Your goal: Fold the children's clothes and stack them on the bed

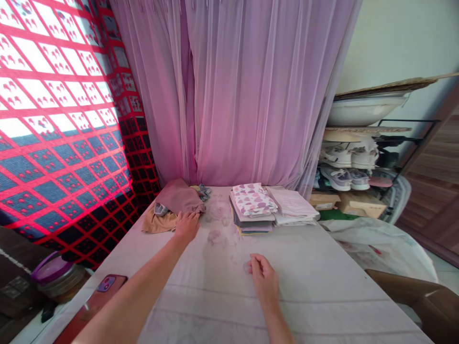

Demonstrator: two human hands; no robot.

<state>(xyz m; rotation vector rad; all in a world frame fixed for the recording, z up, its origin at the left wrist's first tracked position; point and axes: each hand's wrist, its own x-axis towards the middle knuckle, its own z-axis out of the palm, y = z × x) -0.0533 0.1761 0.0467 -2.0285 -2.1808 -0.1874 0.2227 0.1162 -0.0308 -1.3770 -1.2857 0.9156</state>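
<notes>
Seen from the head camera, two bare forearms reach forward over a bed covered with a white sheet. The left hand lies near the far left corner of the bed, its fingers open and laid on the lower edge of a crumpled mauve garment, not visibly clenched. Beneath that garment lies a crumpled tan garment, with a small bundle of grey cloth at the far edge. All three look light and limp, so they would likely slump when lifted, and a loose fold of the mauve cloth seems the easiest place to take hold.

The right hand rests mid-bed on the sheet, its fingers loosely curled. Whether they pinch anything cannot be told, though a small wisp of lint lies just beside them.

Along the far edge, right of the crumpled clothes, sit a neat folded stack of clothes topped with a pink-and-white print and a folded white stack. They stand just beside each other, and the printed stack looks soft and easily toppled.

Sheer pink curtains hang behind the far edge. To the right stand a shoe rack and cardboard boxes. A phone in a red case lies below the left forearm.
</notes>
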